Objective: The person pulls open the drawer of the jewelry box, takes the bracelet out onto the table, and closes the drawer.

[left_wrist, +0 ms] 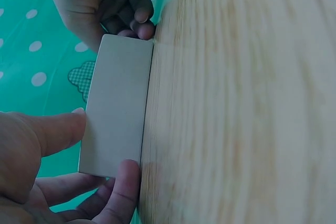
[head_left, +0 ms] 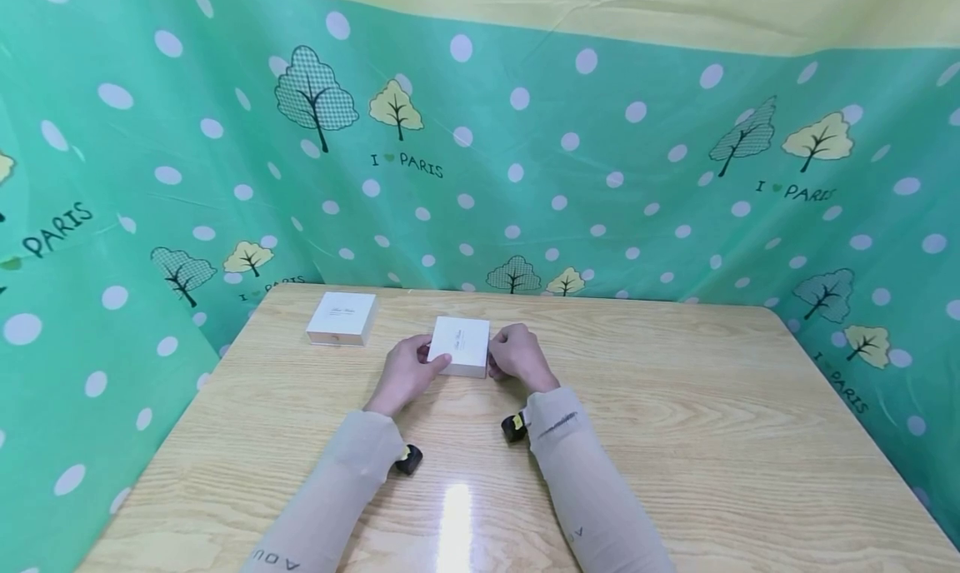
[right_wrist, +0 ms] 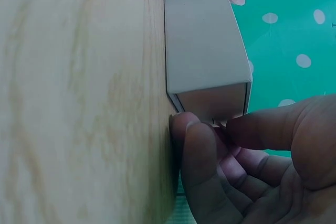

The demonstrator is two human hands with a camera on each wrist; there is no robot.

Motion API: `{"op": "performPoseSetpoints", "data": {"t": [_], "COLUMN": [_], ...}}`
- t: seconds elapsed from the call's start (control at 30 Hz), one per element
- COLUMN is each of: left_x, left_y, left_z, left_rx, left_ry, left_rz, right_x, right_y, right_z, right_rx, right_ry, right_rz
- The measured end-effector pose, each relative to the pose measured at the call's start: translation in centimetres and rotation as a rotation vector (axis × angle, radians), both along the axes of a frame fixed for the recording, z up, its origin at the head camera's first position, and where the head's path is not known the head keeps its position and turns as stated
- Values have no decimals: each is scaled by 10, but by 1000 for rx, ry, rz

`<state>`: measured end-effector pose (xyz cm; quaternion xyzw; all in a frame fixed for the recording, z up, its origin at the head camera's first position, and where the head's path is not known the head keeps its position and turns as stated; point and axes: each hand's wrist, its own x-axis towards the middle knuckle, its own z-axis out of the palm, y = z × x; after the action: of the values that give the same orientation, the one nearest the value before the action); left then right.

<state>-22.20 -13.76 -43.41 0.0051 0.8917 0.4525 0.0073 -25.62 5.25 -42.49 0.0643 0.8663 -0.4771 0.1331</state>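
As your L hand (head_left: 408,371) clamps the box (head_left: 460,344) nr the worktop's (head_left: 675,406) far edge, prob. to steady it, your R hand (head_left: 517,354) pinches at its drawer (right_wrist: 212,100), exact hold partly obscured.

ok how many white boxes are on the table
2: the left box near the far left corner of the table, the right box further right, nearer the middle.

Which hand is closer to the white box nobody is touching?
Left. The left hand grips the second box by its left end, right of the untouched box; the right hand is at the second box's right end, farther away.
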Motion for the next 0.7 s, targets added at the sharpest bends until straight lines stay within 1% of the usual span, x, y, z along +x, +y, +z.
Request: {"op": "performPoseSetpoints", "data": {"t": [0.2,0.7], "left_x": [-2,-1], "left_y": [0,-1], "left_z": [-3,-2], "left_rx": [2,19], "left_ry": [-4,-16], "left_rz": [1,4], "right_x": [0,0], "right_y": [1,3], "right_z": [2,1], "right_rx": [-17,-24], "right_ry": [-18,-29], "right_rz": [-16,-28]}}
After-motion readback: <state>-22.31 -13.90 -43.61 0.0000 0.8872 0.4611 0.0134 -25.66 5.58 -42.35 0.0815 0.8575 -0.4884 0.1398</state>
